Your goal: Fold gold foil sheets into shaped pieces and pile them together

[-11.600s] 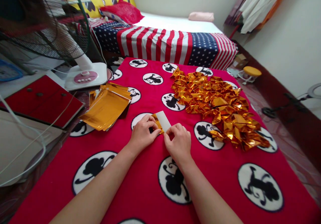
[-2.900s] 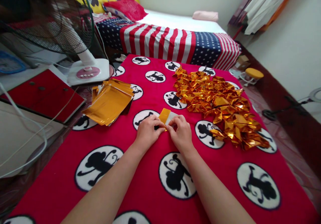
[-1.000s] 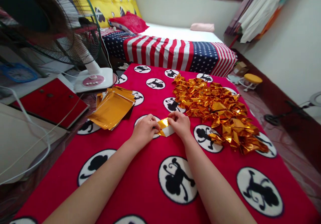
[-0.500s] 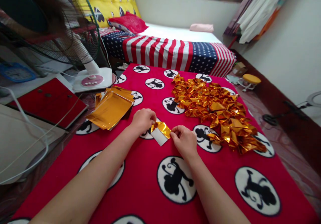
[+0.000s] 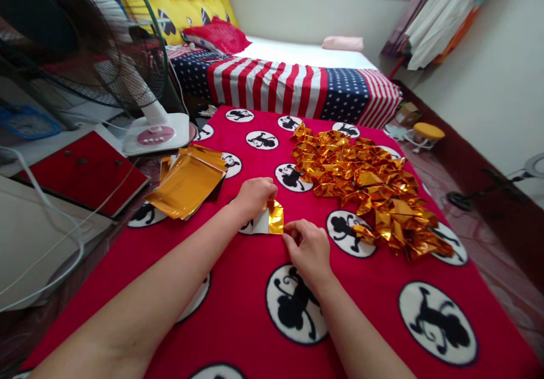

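Observation:
A small folded sheet of gold foil paper (image 5: 276, 218), gold on one part and whitish on the other, lies on the red cloth (image 5: 238, 311) between my hands. My left hand (image 5: 257, 196) is closed on its far edge, fingertips pinched together and partly hiding the pale side. My right hand (image 5: 309, 247) pinches the near right corner between thumb and fingers. To the left rests a stack of flat gold foil sheets (image 5: 189, 183). On the right spreads a heap of folded gold foil pieces (image 5: 357, 169).
An electric fan (image 5: 155, 132) stands at the left on a cabinet with a red front (image 5: 85, 169). Beyond the cloth is a bed with a striped, starred cover (image 5: 272, 87). A yellow stool (image 5: 428, 131) stands on the floor at the right.
The foil paper has turned, so its pale part now faces left and the gold part right. My left hand moved right and slightly away; my right hand shifted slightly nearer.

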`<state>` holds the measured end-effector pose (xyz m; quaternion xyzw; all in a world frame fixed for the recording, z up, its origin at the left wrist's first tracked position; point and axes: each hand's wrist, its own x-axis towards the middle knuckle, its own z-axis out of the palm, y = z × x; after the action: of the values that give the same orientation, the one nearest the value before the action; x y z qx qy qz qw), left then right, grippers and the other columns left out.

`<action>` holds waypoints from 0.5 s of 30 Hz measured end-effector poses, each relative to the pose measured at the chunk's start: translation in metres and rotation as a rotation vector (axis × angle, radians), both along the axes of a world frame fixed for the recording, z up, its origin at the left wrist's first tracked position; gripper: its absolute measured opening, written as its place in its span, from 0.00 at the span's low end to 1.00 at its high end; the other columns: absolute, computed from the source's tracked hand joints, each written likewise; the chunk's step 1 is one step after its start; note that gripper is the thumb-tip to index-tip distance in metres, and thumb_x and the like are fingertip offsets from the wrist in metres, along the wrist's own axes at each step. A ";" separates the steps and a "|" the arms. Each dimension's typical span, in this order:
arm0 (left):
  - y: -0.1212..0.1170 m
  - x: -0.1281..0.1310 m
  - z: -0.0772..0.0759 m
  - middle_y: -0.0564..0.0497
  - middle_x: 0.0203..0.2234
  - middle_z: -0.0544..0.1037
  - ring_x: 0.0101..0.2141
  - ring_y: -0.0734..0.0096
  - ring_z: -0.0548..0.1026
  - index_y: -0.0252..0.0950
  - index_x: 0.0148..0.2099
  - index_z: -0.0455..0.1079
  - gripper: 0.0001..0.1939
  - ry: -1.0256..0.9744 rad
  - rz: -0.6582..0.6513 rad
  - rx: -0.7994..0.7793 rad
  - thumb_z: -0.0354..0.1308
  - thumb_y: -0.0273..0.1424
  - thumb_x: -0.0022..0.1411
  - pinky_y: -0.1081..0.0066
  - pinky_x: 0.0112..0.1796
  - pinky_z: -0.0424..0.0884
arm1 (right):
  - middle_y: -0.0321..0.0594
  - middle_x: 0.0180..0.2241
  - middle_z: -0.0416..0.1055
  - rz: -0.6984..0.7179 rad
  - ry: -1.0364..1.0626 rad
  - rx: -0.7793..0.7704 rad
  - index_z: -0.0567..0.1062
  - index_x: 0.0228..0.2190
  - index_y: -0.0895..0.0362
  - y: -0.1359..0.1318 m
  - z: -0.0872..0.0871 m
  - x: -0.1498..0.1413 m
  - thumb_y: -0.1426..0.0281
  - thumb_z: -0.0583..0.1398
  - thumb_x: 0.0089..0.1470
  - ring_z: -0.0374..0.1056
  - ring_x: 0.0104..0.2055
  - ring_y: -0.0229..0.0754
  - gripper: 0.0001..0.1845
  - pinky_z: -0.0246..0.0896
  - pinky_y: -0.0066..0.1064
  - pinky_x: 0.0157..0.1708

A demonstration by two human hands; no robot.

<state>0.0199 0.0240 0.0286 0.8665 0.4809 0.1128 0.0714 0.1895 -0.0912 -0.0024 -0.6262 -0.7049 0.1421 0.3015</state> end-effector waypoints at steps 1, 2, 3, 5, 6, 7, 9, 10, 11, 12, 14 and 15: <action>-0.004 0.000 -0.001 0.49 0.30 0.77 0.30 0.68 0.73 0.38 0.29 0.78 0.08 -0.015 0.011 -0.014 0.59 0.22 0.52 0.71 0.28 0.61 | 0.33 0.25 0.73 0.003 -0.002 0.001 0.75 0.30 0.52 0.000 0.000 0.000 0.71 0.63 0.50 0.67 0.32 0.41 0.02 0.50 0.33 0.33; -0.008 0.000 -0.002 0.49 0.30 0.78 0.30 0.68 0.73 0.38 0.29 0.79 0.10 -0.036 0.032 -0.023 0.57 0.21 0.53 0.71 0.29 0.63 | 0.33 0.25 0.72 0.006 -0.004 0.003 0.75 0.29 0.52 0.000 0.000 0.000 0.71 0.63 0.50 0.67 0.32 0.41 0.02 0.50 0.33 0.33; -0.012 -0.001 -0.003 0.49 0.31 0.79 0.31 0.67 0.74 0.38 0.30 0.79 0.12 -0.063 0.063 -0.022 0.56 0.21 0.54 0.70 0.30 0.64 | 0.33 0.25 0.72 0.009 -0.004 0.006 0.75 0.29 0.52 0.000 0.001 0.000 0.72 0.62 0.49 0.67 0.32 0.41 0.03 0.50 0.33 0.33; -0.022 -0.001 -0.005 0.49 0.33 0.80 0.34 0.66 0.76 0.38 0.32 0.80 0.13 -0.130 0.115 -0.021 0.54 0.21 0.56 0.70 0.33 0.67 | 0.33 0.25 0.72 0.017 -0.006 0.011 0.75 0.29 0.52 0.000 0.002 0.000 0.73 0.62 0.49 0.67 0.31 0.41 0.04 0.50 0.33 0.33; -0.027 -0.001 -0.006 0.49 0.35 0.80 0.35 0.66 0.76 0.38 0.33 0.80 0.13 -0.167 0.135 -0.026 0.54 0.21 0.56 0.70 0.35 0.68 | 0.33 0.25 0.72 0.020 -0.008 0.014 0.75 0.30 0.52 0.000 0.002 0.000 0.73 0.61 0.49 0.67 0.31 0.41 0.05 0.49 0.33 0.33; -0.032 -0.001 -0.008 0.50 0.35 0.80 0.36 0.66 0.76 0.38 0.34 0.80 0.12 -0.204 0.156 -0.030 0.55 0.23 0.56 0.70 0.36 0.69 | 0.33 0.25 0.72 0.023 -0.009 0.015 0.75 0.30 0.52 0.000 0.003 0.000 0.74 0.61 0.49 0.67 0.32 0.41 0.05 0.49 0.33 0.33; -0.039 0.000 -0.012 0.50 0.36 0.80 0.37 0.66 0.77 0.38 0.35 0.80 0.08 -0.283 0.202 -0.035 0.58 0.27 0.56 0.70 0.37 0.70 | 0.33 0.25 0.72 0.028 -0.008 0.014 0.75 0.30 0.53 0.000 0.003 0.000 0.75 0.60 0.49 0.67 0.32 0.41 0.06 0.49 0.33 0.33; -0.042 0.000 -0.015 0.50 0.37 0.80 0.37 0.66 0.77 0.38 0.35 0.80 0.07 -0.327 0.221 -0.037 0.60 0.29 0.56 0.69 0.38 0.71 | 0.33 0.25 0.72 0.031 -0.007 0.012 0.75 0.30 0.53 0.000 0.003 0.000 0.75 0.60 0.49 0.67 0.32 0.41 0.07 0.50 0.33 0.34; -0.044 0.000 -0.018 0.50 0.38 0.80 0.37 0.66 0.77 0.37 0.35 0.80 0.06 -0.372 0.236 -0.038 0.62 0.31 0.55 0.69 0.40 0.72 | 0.33 0.26 0.72 0.034 -0.004 0.010 0.75 0.30 0.53 -0.001 0.002 0.000 0.75 0.59 0.49 0.67 0.32 0.41 0.07 0.50 0.33 0.34; -0.045 0.000 -0.020 0.50 0.39 0.79 0.38 0.66 0.77 0.37 0.35 0.80 0.07 -0.411 0.245 -0.041 0.64 0.32 0.53 0.68 0.42 0.72 | 0.34 0.27 0.73 0.036 0.000 0.008 0.75 0.30 0.53 -0.001 0.002 0.001 0.75 0.59 0.49 0.68 0.33 0.41 0.07 0.50 0.33 0.34; -0.046 -0.001 -0.025 0.50 0.41 0.79 0.40 0.66 0.77 0.37 0.36 0.79 0.08 -0.473 0.251 -0.055 0.66 0.31 0.51 0.68 0.45 0.72 | 0.35 0.31 0.74 0.036 0.010 0.008 0.76 0.32 0.52 -0.001 0.002 0.001 0.75 0.59 0.49 0.68 0.34 0.41 0.08 0.51 0.33 0.35; -0.046 -0.002 -0.027 0.50 0.41 0.79 0.40 0.65 0.77 0.37 0.37 0.79 0.09 -0.493 0.248 -0.067 0.67 0.31 0.50 0.67 0.45 0.72 | 0.36 0.34 0.74 0.031 0.015 0.008 0.76 0.33 0.52 -0.001 0.002 0.001 0.75 0.60 0.49 0.68 0.35 0.41 0.09 0.52 0.33 0.36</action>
<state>0.0174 -0.0220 0.0019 0.7447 0.5549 0.3122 0.2004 0.1905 -0.0924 -0.0008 -0.6127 -0.7128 0.1486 0.3074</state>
